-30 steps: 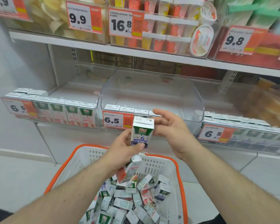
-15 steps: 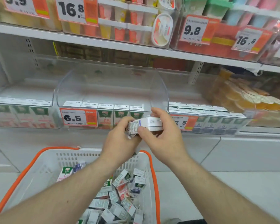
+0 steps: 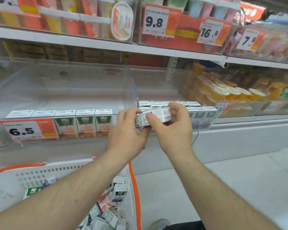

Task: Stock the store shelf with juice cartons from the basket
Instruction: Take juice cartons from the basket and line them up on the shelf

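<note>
Hands, left (image 3: pixel 126 130) and right (image 3: pixel 171 128), grip one juice carton (image 3: pixel 154 116) before the clear divider (image 3: pixel 131 90); basket (image 3: pixel 133 188) below.

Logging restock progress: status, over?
Left hand and right hand both grip one juice carton, tilted sideways, before the shelf bin. Nothing blocking.

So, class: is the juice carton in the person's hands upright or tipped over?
Tipped on its side. The carton lies lengthwise between the left hand and right hand, while the shelved cartons stand upright.
</note>
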Demonstrator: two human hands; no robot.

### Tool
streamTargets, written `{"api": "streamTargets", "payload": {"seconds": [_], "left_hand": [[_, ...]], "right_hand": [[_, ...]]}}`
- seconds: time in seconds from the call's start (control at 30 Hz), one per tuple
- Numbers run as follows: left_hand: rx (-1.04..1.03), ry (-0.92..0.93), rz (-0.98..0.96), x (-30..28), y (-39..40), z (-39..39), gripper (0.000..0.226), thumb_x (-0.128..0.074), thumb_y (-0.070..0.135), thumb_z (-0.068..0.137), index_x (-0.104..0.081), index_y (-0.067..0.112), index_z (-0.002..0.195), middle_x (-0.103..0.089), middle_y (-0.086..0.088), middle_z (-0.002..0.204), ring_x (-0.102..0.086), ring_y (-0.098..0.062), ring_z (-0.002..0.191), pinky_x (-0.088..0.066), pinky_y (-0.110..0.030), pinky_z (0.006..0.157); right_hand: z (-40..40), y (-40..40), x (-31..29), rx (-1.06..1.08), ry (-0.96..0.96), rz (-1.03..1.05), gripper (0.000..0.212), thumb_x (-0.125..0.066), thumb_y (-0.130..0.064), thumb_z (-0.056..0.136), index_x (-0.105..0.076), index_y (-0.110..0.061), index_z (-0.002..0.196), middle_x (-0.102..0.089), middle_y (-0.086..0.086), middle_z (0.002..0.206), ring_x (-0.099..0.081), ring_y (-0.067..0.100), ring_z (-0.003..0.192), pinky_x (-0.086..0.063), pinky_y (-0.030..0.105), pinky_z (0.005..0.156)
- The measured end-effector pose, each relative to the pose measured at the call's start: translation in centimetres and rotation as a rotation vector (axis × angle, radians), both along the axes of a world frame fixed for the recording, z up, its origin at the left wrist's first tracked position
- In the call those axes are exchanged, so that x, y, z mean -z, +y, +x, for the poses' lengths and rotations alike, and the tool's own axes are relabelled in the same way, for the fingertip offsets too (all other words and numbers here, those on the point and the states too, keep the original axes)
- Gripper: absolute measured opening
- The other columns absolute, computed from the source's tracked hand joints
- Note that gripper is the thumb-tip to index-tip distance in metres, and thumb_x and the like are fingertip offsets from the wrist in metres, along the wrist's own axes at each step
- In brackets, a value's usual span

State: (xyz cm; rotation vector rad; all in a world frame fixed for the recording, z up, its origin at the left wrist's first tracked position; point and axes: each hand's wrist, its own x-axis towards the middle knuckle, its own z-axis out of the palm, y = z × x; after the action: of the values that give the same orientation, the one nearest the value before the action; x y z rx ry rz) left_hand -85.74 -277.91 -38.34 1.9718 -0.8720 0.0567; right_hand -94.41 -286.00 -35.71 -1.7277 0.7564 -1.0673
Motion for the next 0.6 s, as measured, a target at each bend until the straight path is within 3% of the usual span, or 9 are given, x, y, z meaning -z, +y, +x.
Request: {"api": "streamTargets", "payload": {"seconds": [0.1,0.2,0.37,0.5,0.6], "left_hand": [[-0.087,-0.042,0.121,-0.3,-1.2,-0.1,0.054,-0.064,0.036,0.085,-0.039,0.03,0.132,-0.028,0.0,0.136,-0.058,-0.031,0.093,-0.048,-0.038,0.077],[-0.097,-0.037,0.278,-0.2,-2.2,-0.5,0.072,-0.064,0.028,0.083,-0.024,0.039,0.142,-0.007,0.0,0.15,-0.058,-0.033,0.098,-0.042,-0.036,0.077],[-0.072,-0.041,0.471,-0.5,-3.9,-0.7,0.094,-0.059,0.017,0.081,-0.002,0.053,0.145,0.021,0.001,0.154,-0.054,-0.034,0.105,-0.049,-0.043,0.079],[-0.059,-0.043,0.552,-0.1,-4.9,-0.5,0.093,-0.056,0.015,0.08,-0.004,0.054,0.147,0.021,-0.003,0.157,-0.046,-0.028,0.086,-0.049,-0.04,0.072],[-0.056,-0.058,0.572,0.5,-4.9,-0.2,0.092,-0.055,0.014,0.079,-0.006,0.051,0.148,0.019,-0.004,0.157,-0.047,-0.028,0.078,-0.049,-0.037,0.067]], "right_hand": [[-0.3,-0.7,0.1,0.0,0.017,-0.115,0.071,-0.088,-0.029,0.068,-0.041,-0.043,0.12,-0.054,-0.023,0.11,-0.06,0.001,0.104,-0.051,0.021,0.087],[-0.6,-1.8,-0.3,0.044,-0.005,-0.205,0.077,-0.087,-0.03,0.071,-0.041,-0.036,0.132,-0.052,-0.025,0.112,-0.056,0.0,0.106,-0.048,0.016,0.09],[1.3,-6.5,-0.8,0.253,-0.075,-0.498,0.064,-0.08,-0.03,0.08,-0.051,-0.017,0.136,-0.054,-0.009,0.127,-0.052,0.013,0.118,-0.046,0.035,0.101],[1.7,-12.7,-0.4,0.457,0.017,-0.816,0.05,-0.075,-0.028,0.083,-0.059,-0.011,0.127,-0.059,0.009,0.121,-0.051,0.021,0.111,-0.043,0.029,0.096],[1.2,-17.1,-0.3,0.522,0.19,-0.824,0.045,-0.074,-0.027,0.084,-0.06,-0.015,0.125,-0.057,0.006,0.122,-0.051,0.021,0.109,-0.043,0.03,0.093]]}}
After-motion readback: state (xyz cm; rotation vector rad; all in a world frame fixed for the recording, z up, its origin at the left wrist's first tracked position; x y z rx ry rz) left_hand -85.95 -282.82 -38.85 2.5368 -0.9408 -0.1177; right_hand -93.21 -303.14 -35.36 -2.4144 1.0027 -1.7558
